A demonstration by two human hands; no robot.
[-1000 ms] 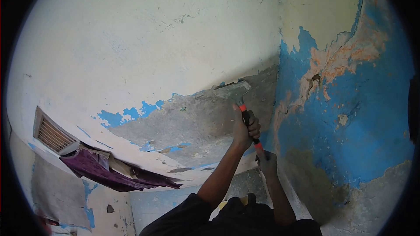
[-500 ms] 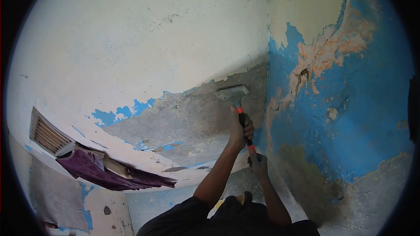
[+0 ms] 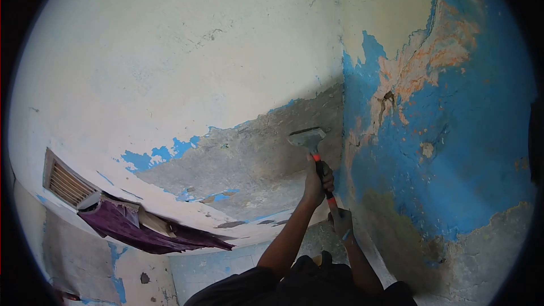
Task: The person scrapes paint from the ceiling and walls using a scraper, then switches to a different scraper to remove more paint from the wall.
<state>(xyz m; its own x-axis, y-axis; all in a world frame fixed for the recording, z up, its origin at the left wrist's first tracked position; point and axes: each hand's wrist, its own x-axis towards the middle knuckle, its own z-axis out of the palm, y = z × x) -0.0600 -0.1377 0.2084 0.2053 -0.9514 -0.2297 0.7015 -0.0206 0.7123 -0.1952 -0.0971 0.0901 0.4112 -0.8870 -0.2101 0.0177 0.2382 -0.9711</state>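
Both of my hands are closed round a long-handled scraper with a wide grey head and a black handle with orange-red bands. My left hand wraps the upper handle just below the head. Lower down, my right hand grips the handle's end. The head overlaps the bare grey patch of the pale wall, below the ragged edge of the pale paint. Strips of blue paint show along that edge.
To the right, past the corner, stands a blue wall with peeling patches and a hole. At the left are a slatted vent and a purple cloth hanging below it.
My hands and the scraper have moved down and slightly right, taking the head farther below the pale paint's edge. The view has shifted a little. Both hands keep their grip.
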